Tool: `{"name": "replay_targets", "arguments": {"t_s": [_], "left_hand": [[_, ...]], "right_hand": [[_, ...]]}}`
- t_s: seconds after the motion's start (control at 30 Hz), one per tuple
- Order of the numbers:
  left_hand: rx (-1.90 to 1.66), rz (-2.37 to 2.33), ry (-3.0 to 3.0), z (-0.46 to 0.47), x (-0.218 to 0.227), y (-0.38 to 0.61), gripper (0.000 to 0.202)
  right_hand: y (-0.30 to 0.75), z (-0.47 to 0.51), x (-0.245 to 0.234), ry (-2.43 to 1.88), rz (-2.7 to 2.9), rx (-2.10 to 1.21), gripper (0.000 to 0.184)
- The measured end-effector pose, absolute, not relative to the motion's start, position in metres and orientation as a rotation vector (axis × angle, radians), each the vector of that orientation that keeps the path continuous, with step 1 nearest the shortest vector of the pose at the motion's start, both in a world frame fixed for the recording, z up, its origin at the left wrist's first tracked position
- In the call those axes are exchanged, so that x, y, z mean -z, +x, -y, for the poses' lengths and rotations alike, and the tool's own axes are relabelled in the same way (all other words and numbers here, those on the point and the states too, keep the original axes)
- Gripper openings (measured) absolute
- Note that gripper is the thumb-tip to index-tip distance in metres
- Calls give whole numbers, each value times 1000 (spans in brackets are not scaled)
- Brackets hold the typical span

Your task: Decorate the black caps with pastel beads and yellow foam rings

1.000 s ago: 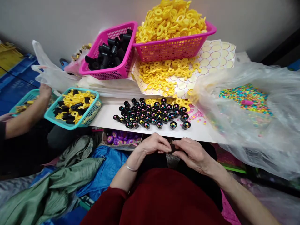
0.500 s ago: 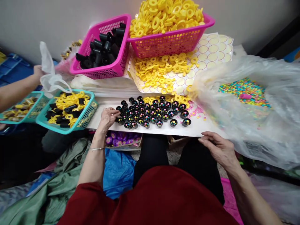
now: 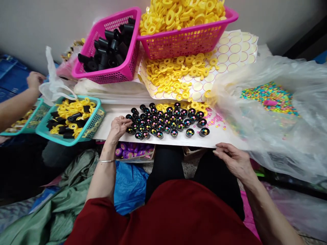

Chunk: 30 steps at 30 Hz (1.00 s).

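Many small black cups (image 3: pixel 160 126) stand upright in a close group on the white tabletop, with coloured beads inside them. My left hand (image 3: pixel 119 126) is at the group's left edge, its fingertips drawn together against the outermost cups. Whether something is pinched between those fingertips is too small to tell. At the table's front edge, to the right of the cups, my right hand (image 3: pixel 233 157) hovers with thumb and forefinger apart and nothing visible between them. Loose pink beads (image 3: pixel 216 119) lie right of the cups. Yellow rings (image 3: pixel 176 78) are scattered behind them.
Pink baskets hold black tubes (image 3: pixel 109 44) and yellow rings (image 3: pixel 184 17) at the back. A teal basket (image 3: pixel 68 142) of mixed parts stands left. A clear plastic bag (image 3: pixel 306 78) with coloured beads (image 3: pixel 270 98) lies right. Another person's hand (image 3: pixel 35 80) is at far left.
My right hand has shifted slightly left along the table edge. My left hand stays at the cups. The other person's hand has moved left and down, away from the white plastic bag.
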<state>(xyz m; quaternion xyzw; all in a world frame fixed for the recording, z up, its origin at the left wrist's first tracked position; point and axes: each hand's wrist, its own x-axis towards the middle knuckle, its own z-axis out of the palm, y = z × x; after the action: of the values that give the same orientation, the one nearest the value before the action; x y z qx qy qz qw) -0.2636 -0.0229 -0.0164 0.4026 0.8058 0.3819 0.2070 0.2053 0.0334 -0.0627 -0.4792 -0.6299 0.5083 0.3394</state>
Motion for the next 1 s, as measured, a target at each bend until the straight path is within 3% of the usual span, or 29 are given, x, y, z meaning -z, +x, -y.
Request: {"name": "replay_targets", "arguments": {"t_s": [0.27,0.6,0.83,1.0], "left_hand": [[-1049,-2357,1074,21,9,-253,5],[-652,-2456,1465,20,2,-259,15],[-524,-2573,1565,20,11,-270,20],[-452,-2631,1401,21,5,-262,21]], "right_hand": [[208,-32,60,-1255,1602,-1355,31],[202,-31,55,-1267,1596,-1345,26],[197,-73,43,-1387,1916,-700,14],[188,-104,47,-1637,2150,-369,16]]}}
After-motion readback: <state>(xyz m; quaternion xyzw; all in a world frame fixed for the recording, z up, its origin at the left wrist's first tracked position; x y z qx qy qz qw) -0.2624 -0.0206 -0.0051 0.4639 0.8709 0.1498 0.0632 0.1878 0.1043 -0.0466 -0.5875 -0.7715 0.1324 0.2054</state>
